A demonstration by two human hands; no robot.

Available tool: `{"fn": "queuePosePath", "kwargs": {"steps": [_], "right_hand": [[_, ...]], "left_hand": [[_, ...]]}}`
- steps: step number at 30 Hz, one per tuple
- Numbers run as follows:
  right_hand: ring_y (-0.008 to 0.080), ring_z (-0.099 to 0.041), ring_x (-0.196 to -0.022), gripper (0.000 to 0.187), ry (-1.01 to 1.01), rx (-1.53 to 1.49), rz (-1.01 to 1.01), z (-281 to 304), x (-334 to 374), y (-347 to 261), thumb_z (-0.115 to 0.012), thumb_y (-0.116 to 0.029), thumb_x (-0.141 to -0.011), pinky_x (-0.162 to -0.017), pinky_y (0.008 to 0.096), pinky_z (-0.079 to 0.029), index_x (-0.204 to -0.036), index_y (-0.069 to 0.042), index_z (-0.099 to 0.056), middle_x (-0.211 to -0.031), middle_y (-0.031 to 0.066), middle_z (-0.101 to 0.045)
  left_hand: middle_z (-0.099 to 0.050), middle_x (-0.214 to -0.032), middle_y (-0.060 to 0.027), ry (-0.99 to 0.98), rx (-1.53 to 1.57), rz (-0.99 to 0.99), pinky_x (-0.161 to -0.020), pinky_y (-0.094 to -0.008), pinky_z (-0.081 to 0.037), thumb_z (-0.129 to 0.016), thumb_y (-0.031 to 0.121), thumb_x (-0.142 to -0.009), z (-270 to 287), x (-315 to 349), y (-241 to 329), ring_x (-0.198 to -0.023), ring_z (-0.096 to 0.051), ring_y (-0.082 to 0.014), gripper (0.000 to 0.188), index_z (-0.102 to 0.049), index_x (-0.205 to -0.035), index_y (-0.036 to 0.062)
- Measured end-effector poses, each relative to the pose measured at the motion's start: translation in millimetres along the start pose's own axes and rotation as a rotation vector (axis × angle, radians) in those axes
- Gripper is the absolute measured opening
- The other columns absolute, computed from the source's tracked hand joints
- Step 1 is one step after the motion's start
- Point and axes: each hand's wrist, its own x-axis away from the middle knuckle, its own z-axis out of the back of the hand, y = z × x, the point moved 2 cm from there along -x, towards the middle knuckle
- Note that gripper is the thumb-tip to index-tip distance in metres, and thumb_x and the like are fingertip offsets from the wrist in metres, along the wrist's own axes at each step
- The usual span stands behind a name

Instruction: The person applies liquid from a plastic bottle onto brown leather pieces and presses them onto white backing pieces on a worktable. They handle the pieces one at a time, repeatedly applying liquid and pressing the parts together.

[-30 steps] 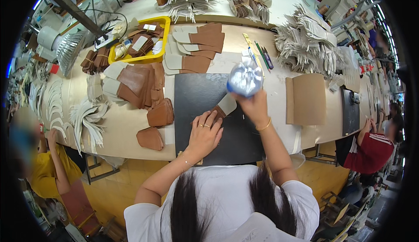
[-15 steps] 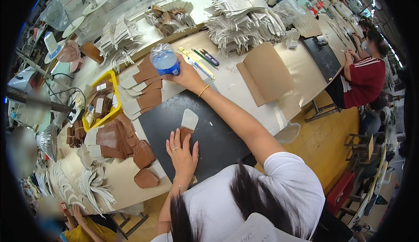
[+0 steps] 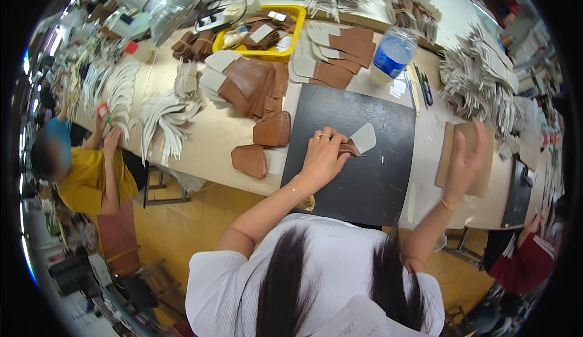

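Note:
My left hand is on a black mat, its fingers bent and closed on the brown part of a small leather piece. That piece has a pale grey end, which sticks out past my fingers to the right. My right hand is raised off to the right, a little blurred, with fingers stretched out and nothing in it. It partly covers a tan cardboard folder. Beyond the mat's far right corner stands a clear plastic bottle with a blue label.
A yellow basket holds brown bundles. Fanned brown-and-grey pieces and brown stacks lie left of the mat. Pens lie by the bottle, near piled grey pieces. Co-workers sit left, in yellow, and right, in red.
My right hand has let go of the bottle and moved back, to the right. My left fingers, flatter before, now bend round the leather piece. The view has turned to the left.

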Motion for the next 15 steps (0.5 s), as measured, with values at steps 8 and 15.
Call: {"fn": "queuePosePath", "kwargs": {"steps": [8,15], "right_hand": [[0.03,-0.044,-0.13,0.053,0.021,0.243,0.136,43.6,-23.1,-48.5,-0.07,-0.019,-0.086,-0.11,0.0411,-0.031,-0.133,-0.005,-0.051,-0.135,0.0141,-0.051],[0.0359,-0.04,-0.131,0.066,-0.313,0.681,-0.171,121.6,18.3,37.8,-0.072,-0.03,-0.083,-0.109,0.0431,-0.031,-0.139,-0.007,-0.044,-0.141,0.0193,-0.042]], "left_hand": [[-0.062,-0.096,-0.0123,-0.245,0.396,0.287,-0.078,-0.0325,-0.048,-0.071,0.005,-0.081,13.9,-13.8,-0.6,-0.09,-0.062,-0.0242,0.049,-0.052,-0.126,0.0066],[-0.065,-0.11,-0.0053,-0.059,1.118,0.357,-0.088,-0.0233,-0.048,-0.064,0.002,-0.089,82.8,21.1,-32.3,-0.097,-0.06,-0.0093,0.046,-0.05,-0.133,-0.0007]]}}
